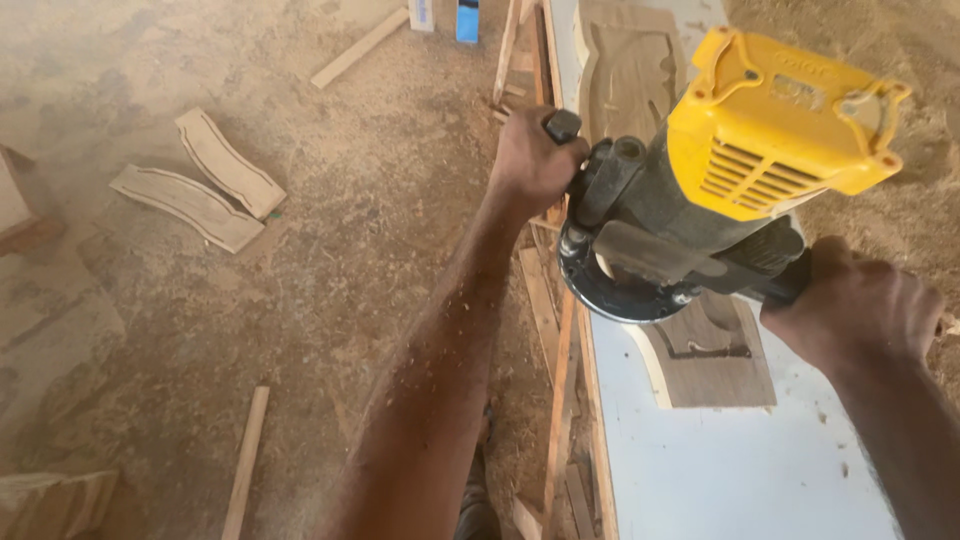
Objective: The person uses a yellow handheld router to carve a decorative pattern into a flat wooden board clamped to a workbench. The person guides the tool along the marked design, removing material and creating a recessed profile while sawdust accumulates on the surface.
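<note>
A power router [700,180] with a yellow top and black body stands on a carved wooden panel [715,355]. My left hand [535,160] grips its left black handle. My right hand [860,305] is closed around the right handle. The router's round black base covers the middle of the panel, which lies on a white worktable [720,470]. The panel's far part [630,70] shows curved grooves cut into it. Sawdust clings to my left forearm.
Two curved wooden cut-outs [205,185] lie on the sawdust-covered floor at left. Thin wooden strips [245,465] lie on the floor, and more strips [555,350] run along the table's left edge. A blue and a white container [450,18] stand at the top.
</note>
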